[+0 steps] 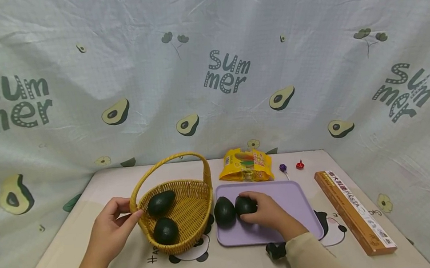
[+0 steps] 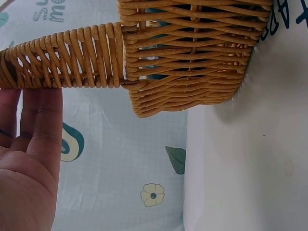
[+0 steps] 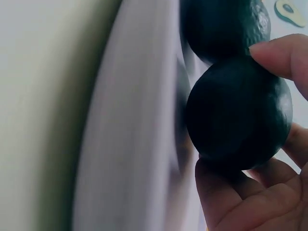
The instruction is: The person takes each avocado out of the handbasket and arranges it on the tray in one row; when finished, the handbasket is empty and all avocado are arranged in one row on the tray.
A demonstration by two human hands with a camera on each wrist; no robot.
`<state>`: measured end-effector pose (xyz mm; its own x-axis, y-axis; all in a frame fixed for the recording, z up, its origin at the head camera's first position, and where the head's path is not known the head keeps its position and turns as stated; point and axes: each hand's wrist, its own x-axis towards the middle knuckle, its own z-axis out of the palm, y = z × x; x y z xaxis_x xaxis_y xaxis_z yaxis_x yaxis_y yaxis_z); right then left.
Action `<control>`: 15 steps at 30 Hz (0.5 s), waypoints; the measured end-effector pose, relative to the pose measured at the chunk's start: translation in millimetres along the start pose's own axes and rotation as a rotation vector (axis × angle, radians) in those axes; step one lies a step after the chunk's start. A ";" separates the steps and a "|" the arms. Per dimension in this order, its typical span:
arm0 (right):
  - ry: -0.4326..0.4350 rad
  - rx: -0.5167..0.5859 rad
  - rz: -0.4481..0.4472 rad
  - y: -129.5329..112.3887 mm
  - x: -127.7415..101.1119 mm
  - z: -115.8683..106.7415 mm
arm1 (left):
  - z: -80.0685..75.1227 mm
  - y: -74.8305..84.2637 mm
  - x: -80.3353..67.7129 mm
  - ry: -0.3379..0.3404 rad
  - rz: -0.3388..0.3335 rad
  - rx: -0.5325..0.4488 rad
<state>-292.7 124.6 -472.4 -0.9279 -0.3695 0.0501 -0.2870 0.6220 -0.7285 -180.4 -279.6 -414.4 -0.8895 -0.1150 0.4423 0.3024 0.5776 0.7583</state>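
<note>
My left hand (image 1: pixel 115 226) rests against the left side of a wicker basket (image 1: pixel 191 199), where the handle meets the rim. In the left wrist view its fingers (image 2: pixel 41 115) lie straight with their tips at the handle (image 2: pixel 62 57). Two dark avocados (image 1: pixel 160 202) (image 1: pixel 165 231) lie in the basket. My right hand (image 1: pixel 262 211) grips a third avocado (image 1: pixel 244 204) on the purple tray (image 1: pixel 290 191). The right wrist view shows thumb and fingers (image 3: pixel 226 202) curled round this avocado (image 3: pixel 238 113). Another avocado (image 1: pixel 224 212) lies touching it on the tray's left end.
Behind the tray lie a yellow snack bag (image 1: pixel 246 165) and two lollipops, purple (image 1: pixel 282 168) and red (image 1: pixel 300 165). A long pasta box (image 1: pixel 353 211) lies along the table's right edge. An avocado-print cloth hangs behind and beside the table.
</note>
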 end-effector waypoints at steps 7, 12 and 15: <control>-0.018 0.016 0.032 -1.1 0.3 -2.8 | 0.5 -1.1 0.7 0.005 0.014 0.001; -0.025 0.033 0.038 -3.6 -1.2 -5.2 | 0.5 -1.1 -0.7 -0.001 0.005 -0.005; -0.021 0.033 0.034 -5.5 -2.5 -6.1 | 0.6 -1.2 -1.0 -0.002 0.004 -0.005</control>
<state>-290.3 126.3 -464.4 -0.9316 -0.3633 0.0103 -0.2467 0.6114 -0.7519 -180.1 -279.7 -416.1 -0.8891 -0.1107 0.4442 0.3075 0.5743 0.7587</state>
